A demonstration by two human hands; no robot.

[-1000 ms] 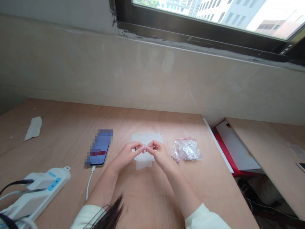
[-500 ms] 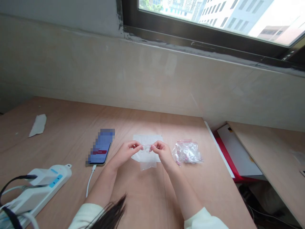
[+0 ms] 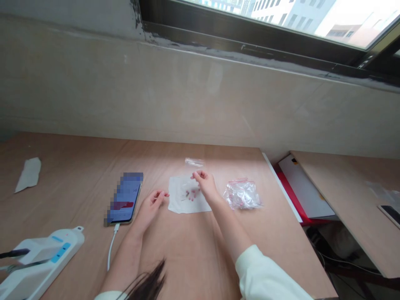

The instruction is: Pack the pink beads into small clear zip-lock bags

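Observation:
A white sheet of paper (image 3: 176,204) lies on the desk with several small pink pieces (image 3: 192,194) on it, too small to name. My left hand (image 3: 152,204) is at the sheet's left edge, thumb and forefinger pinched; what they hold, if anything, is too small to make out. Over the sheet's far right part, my right hand (image 3: 204,184) also has its fingers pressed together, their contents unclear. Just beyond its fingertips, behind the sheet, is a small clear plastic bag (image 3: 194,162); whether the fingers touch it I cannot tell.
A clear bag of wrapped pieces (image 3: 243,194) lies right of the paper. To the left are a phone (image 3: 126,200) with a charging cable (image 3: 111,248), a white power strip (image 3: 59,250) and a paper scrap (image 3: 28,174). A second desk (image 3: 350,179) stands at the right.
My hands, close together in front of the paper, have separated: left towards the phone, right forward. The clear plastic piece at the near edge is gone from there; a clear bag shows behind, pink pieces in view.

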